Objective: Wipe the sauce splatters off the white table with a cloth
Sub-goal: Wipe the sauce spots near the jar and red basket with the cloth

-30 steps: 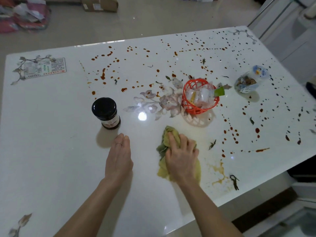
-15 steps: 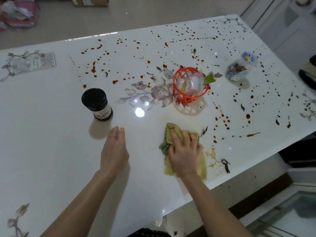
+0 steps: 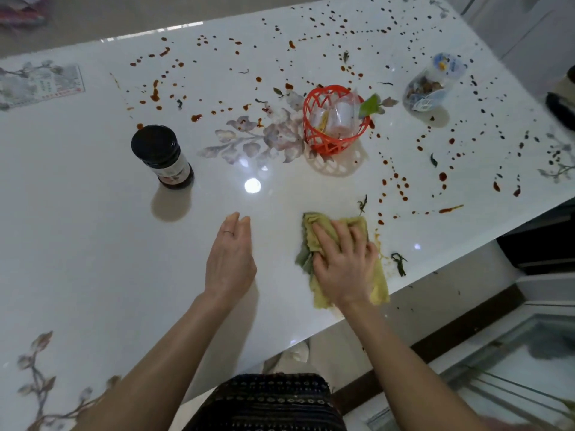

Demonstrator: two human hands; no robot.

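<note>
The floor [image 3: 93,20] past the far edge of the white table [image 3: 77,244] is pale and smooth. A pink heap [image 3: 18,14] lies on it in the far left corner. White cupboard doors [image 3: 529,35] stand at the far right. Down at the near right sits a low glass top [image 3: 513,353], with a dark brown strip [image 3: 435,340] beside it. A round bright spot of light [image 3: 252,185] shines on the table top.
</note>
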